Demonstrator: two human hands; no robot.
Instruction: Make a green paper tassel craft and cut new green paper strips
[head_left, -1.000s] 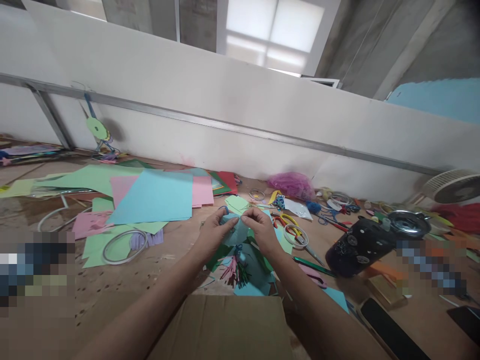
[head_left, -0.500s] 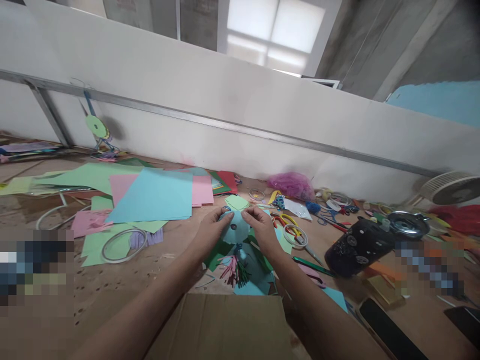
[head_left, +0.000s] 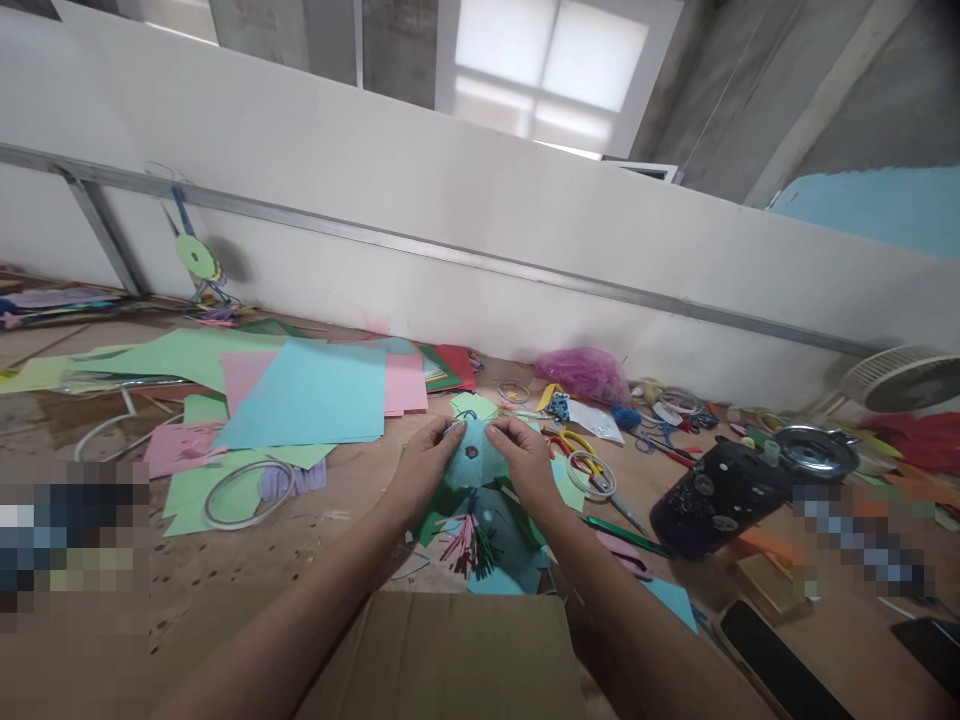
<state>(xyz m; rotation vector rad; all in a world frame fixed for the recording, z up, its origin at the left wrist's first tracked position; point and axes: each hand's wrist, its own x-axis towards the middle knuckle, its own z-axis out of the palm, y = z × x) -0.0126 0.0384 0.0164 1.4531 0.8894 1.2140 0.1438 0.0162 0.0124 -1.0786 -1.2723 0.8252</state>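
A light blue paper piece [head_left: 471,455] with a small dark round mark at its middle is held up between my two hands. My left hand [head_left: 429,458] pinches its upper left edge with thumb and fingers. On the opposite side, my right hand [head_left: 523,460] pinches the upper right edge. A thin dark blue string [head_left: 468,414] curves at the top of the paper, between the fingertips. Below the paper hangs a tassel [head_left: 471,545] of pink and dark green paper strips. Fingers partly hide the paper's edges.
Colored paper sheets [head_left: 315,390] lie at left, with a white ring [head_left: 249,493] nearby. Right of my hands are yellow-handled scissors [head_left: 589,450], a black tumbler [head_left: 712,495] and a phone [head_left: 780,660]. A cardboard piece [head_left: 442,660] sits in front of me.
The blue paper has shifted slightly, and the string's curve shows more clearly at its top. Both hands keep their pinch in almost the same place.
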